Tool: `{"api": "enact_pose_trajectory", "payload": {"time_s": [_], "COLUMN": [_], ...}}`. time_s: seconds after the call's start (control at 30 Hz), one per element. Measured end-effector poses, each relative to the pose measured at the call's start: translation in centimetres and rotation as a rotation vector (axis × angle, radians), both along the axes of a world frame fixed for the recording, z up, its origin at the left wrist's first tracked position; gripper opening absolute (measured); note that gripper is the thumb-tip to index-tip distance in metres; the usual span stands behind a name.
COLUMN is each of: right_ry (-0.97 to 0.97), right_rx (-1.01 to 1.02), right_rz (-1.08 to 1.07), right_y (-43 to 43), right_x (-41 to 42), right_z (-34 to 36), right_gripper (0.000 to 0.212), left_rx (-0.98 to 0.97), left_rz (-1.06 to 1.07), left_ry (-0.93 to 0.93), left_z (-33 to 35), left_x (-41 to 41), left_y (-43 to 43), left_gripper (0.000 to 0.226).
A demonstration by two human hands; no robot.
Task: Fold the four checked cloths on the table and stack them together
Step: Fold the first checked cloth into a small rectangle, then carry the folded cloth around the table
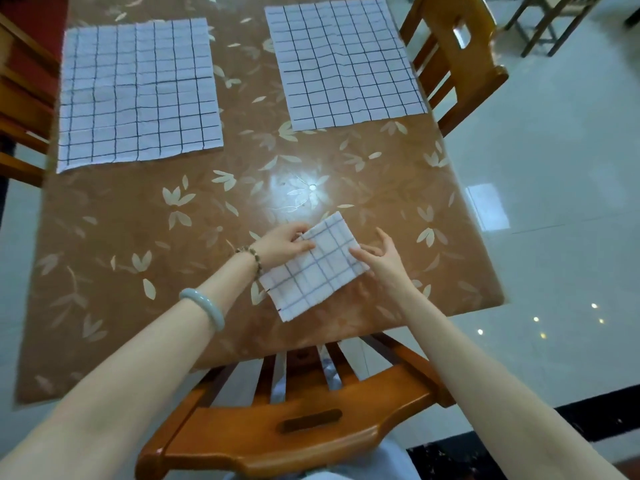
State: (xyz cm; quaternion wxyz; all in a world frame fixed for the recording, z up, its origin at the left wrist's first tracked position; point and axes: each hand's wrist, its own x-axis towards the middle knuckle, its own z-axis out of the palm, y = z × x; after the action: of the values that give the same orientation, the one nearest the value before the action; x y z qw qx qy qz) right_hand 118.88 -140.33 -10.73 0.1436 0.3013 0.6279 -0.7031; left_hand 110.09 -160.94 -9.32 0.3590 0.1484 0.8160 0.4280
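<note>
Folded checked cloth (318,268) flat on tabletop (156,271) near front edge, long axis near-left to far-right; left hand (284,244) fingers pinching far-left edge, right hand (384,263) fingers loosely spread at right edge.

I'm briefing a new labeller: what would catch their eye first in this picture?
The small folded checked cloth near the front edge of the table stands out first. The left grip pinches its far left edge, and the right grip is open with fingertips at its right side. Beyond it, the left flat cloth and the right flat cloth lie spread out, not yet folded.
</note>
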Motion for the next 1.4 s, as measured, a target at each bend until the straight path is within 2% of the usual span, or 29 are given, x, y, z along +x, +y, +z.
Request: {"api": "enact_pose_trajectory", "payload": {"time_s": [0.1, 0.2, 0.27, 0.3, 0.37, 0.43, 0.53, 0.7, 0.8, 0.97, 1.07, 1.23, 1.4], "right_ry": [-0.055, -0.074, -0.069, -0.050, -0.018, -0.005, -0.010, 0.022, 0.056, 0.079, 0.079, 0.042, 0.080], "right_rx": [-0.435, -0.671, -0.742, -0.753, -0.678, -0.511, -0.317, -0.229, -0.158, -0.090, -0.125, -0.165, -0.152], "right_rz": [-0.127, -0.235, -0.209, -0.185, -0.137, -0.111, -0.138, -0.241, -0.264, -0.283, -0.297, -0.194, -0.118], "right_y": [-0.1, -1.4, -2.1, -2.4, -2.6, -2.3, -0.8, 2.4, 4.9, 9.8, 14.2, 21.9, 28.5], "right_x": [0.3, 1.7, 2.6, 2.9, 3.7, 4.4, 5.6, 7.0, 7.5, 8.4, 9.7, 11.6, 11.9], "right_z": [1.8, 2.9, 3.7, 4.2, 5.7, 6.8, 7.6, 9.3, 9.9, 10.2, 10.0, 9.5, 9.8], "right_gripper": [0.056, 0.060, 0.067, 0.063, 0.040, 0.027, 0.030, 0.025, 0.023, 0.020, 0.020, 0.024, 0.008], "left_rx": [0.225, 0.369, 0.419, 0.430, 0.436, 0.439, 0.426, 0.456, 0.417, 0.384, 0.371, 0.432, 0.475], "left_rz": [0.231, 0.369, 0.409, 0.421, 0.430, 0.420, 0.415, 0.387, 0.344, 0.376, 0.403, 0.535, 0.626], "left_ry": [-0.180, -0.247, -0.244, -0.229, -0.205, -0.204, -0.197, -0.299, -0.298, -0.288, -0.273, -0.279, -0.275], "left_z": [2.5, 3.6, 4.1, 4.3, 4.7, 5.3, 6.0, 7.3, 8.0, 8.4, 8.1, 9.0, 9.7], "left_x": [1.5, 3.2, 4.4, 4.9, 5.8, 6.3, 6.7, 7.4, 7.8, 8.8, 10.5, 14.3, 16.3], "left_y": [-0.9, -1.0, -0.6, -0.3, 0.4, 1.2, 2.3, 4.9, 7.2, 12.7, 17.2, 24.9, 31.1], "left_gripper": [0.012, 0.014, 0.013, 0.013, 0.015, 0.015, 0.019, 0.017, 0.012, 0.014, 0.015, 0.011, 0.011]}}
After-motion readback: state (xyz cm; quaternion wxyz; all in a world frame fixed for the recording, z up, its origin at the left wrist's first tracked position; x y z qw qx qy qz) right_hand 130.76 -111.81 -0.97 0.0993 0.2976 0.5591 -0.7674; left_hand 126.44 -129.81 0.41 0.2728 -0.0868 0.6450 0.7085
